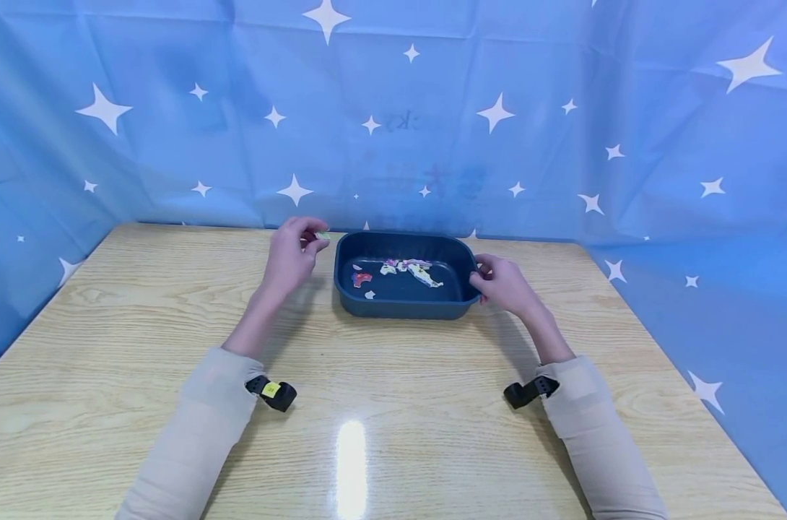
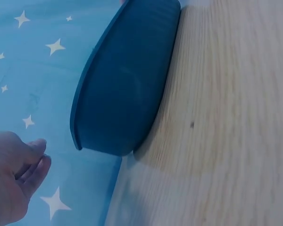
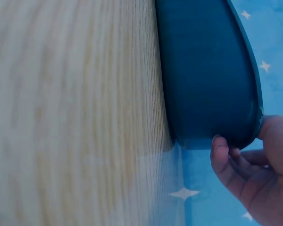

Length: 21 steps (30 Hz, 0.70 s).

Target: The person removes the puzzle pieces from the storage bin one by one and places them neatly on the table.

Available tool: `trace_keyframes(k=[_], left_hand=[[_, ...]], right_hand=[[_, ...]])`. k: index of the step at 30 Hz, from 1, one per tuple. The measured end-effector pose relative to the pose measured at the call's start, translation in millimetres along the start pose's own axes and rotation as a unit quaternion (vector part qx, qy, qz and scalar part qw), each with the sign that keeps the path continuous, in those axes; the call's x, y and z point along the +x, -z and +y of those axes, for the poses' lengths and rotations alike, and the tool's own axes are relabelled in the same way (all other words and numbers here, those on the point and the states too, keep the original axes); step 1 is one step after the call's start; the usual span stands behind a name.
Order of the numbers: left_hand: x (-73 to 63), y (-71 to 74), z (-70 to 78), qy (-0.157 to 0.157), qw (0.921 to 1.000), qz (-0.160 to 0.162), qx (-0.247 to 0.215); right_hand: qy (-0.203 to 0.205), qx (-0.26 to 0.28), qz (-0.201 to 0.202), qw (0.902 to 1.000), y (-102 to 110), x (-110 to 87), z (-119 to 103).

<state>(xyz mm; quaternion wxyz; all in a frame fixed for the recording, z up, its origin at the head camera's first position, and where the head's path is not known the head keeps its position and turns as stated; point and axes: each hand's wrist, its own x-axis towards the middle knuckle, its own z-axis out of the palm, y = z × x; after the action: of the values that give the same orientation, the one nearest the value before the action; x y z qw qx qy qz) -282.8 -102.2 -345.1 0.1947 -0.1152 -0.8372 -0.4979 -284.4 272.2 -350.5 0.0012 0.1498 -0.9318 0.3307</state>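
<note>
A dark blue rectangular bin (image 1: 403,309) stands on the table near its back edge. Inside lie several flat, irregular scraps: a long whitish one (image 1: 423,273), a red one (image 1: 361,279) and smaller bits. My left hand (image 1: 289,253) is raised just left of the bin and pinches a small pale green scrap (image 1: 323,235) between thumb and fingers. The left wrist view shows that hand (image 2: 14,179) apart from the bin wall. At the bin's right end my right hand (image 1: 502,284) grips the rim, thumb on top and fingers (image 3: 220,153) curled below outside.
The light wooden table (image 1: 400,390) spreads toward me on both sides of the bin. A blue curtain (image 1: 237,144) with white stars hangs behind the back edge and down the sides. Black camera mounts (image 1: 273,392) sit on both sleeves.
</note>
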Motion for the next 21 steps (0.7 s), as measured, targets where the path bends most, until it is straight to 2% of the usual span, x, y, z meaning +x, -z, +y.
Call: trace_keyframes(k=[11, 21], left_hand=[[-1.3, 2.3, -22.1, 0.049, 0.9978, -0.024, 0.038], [-4.9, 2.8, -33.8, 0.084, 0.9937, -0.05, 0.056]], right_hand=[[-0.003, 0.0, -0.005, 1.0, -1.4, -0.2, -0.1], [0.001, -0.005, -0.005, 1.0, 1.4, -0.9, -2.2]])
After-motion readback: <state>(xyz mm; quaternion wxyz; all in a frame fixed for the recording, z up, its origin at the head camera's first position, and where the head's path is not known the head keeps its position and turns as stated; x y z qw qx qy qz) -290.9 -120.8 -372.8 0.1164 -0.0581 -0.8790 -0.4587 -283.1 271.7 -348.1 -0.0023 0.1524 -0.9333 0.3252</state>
